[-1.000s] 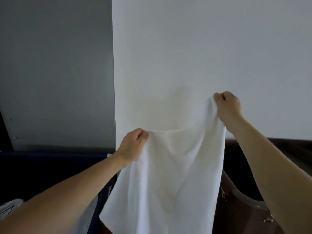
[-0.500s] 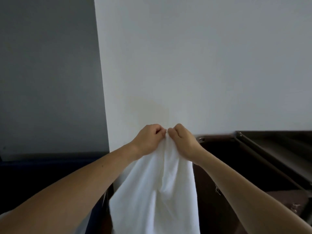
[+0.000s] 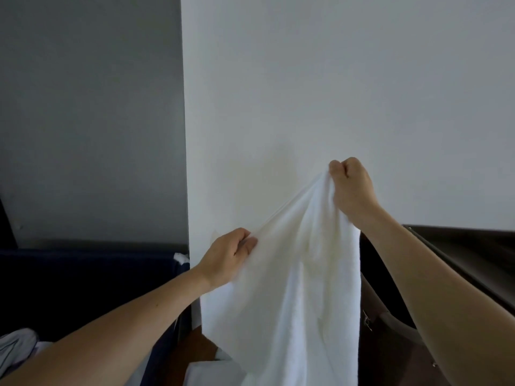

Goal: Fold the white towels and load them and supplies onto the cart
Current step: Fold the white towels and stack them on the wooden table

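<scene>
A white towel [image 3: 295, 288] hangs in front of me against a white wall, its lower end running out of the bottom of the frame. My right hand [image 3: 352, 188] grips the towel's top corner, held high at the right. Lower and to the left, my left hand [image 3: 228, 256] pinches the towel's upper edge. The edge runs taut on a slant between the two hands.
A dark cart or cabinet frame [image 3: 459, 257] stands at the right behind my right arm. A dark blue bin [image 3: 83, 285] sits at the left with pale linen [image 3: 16, 346] in it. More white cloth [image 3: 211, 371] lies low at the centre. A grey wall panel [image 3: 89, 121] fills the left.
Half a second ago my hands met at the towel's top. Now they have moved apart: the right hand went up and right, the left hand slid down and left along the edge.
</scene>
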